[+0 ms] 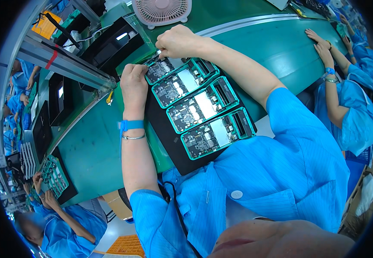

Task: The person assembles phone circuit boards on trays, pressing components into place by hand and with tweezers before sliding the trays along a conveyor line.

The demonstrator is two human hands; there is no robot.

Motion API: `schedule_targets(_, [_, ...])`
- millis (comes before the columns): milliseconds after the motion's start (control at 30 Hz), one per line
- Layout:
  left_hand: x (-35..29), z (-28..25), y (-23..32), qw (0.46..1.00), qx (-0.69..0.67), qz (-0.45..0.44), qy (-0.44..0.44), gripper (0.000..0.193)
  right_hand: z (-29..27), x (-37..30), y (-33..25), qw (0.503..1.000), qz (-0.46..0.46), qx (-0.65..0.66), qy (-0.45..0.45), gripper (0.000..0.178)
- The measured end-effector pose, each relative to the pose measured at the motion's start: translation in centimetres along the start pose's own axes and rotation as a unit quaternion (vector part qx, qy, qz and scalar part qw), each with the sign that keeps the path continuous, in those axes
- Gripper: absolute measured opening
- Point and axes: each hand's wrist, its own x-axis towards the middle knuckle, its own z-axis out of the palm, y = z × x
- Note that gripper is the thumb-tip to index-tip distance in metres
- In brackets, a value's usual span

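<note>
Four-sided green-framed electronic units with exposed circuit boards lie in a slanting row on a black mat (169, 148). At the far end is a unit (159, 71) partly covered by my hands. My left hand (135, 81) is closed, its fingertips pinched at that unit's left edge. Over the same unit's far edge my right hand (178, 43) curls with fingers pressed together, close to a small dark part. What either pinch holds is too small to make out. Nearer me come a second unit (175, 90), a third (190, 109) and the nearest one (212, 136).
A pink fan (162, 10) stands beyond my right hand. Metal framing (74, 64) and a black box (111, 43) rise at the far left. The green bench (92, 146) runs both ways. Co-workers in blue sit left (66, 228) and right (349, 103).
</note>
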Motion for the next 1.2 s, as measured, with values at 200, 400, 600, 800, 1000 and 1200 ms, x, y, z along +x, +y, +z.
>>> schedule_targets(200, [-0.2, 0.2, -0.1, 1.0, -0.004, -0.011, -0.003, 0.009, 0.3, -0.2, 0.0, 1.0, -0.008, -0.004, 0.005, 0.028])
schedule_targets(400, [-0.3, 0.3, -0.2, 0.999, -0.023, -0.023, -0.003, 0.006, 0.5, -0.2, -0.1, 0.999, -0.022, -0.02, 0.022, 0.026])
schedule_targets(600, [-0.1, 0.4, -0.3, 0.999, -0.026, -0.022, -0.004, 0.005, 0.5, -0.1, 0.1, 0.999, -0.024, -0.035, 0.018, 0.024])
schedule_targets(800, [-0.2, 0.3, -0.7, 0.999, -0.033, -0.022, -0.012, 0.005, 0.7, 0.2, 0.3, 0.999, -0.048, -0.023, 0.01, 0.022])
schedule_targets(1000, [-0.2, 0.5, -0.8, 0.999, -0.043, -0.018, -0.015, 0.005, 0.4, 1.1, 1.7, 0.996, -0.085, 0.006, -0.037, 0.026])
schedule_targets(1200, [-0.2, 0.4, -0.9, 0.999, -0.031, -0.01, -0.015, 0.004, 0.2, 1.4, 1.8, 0.995, -0.085, 0.019, -0.045, 0.028])
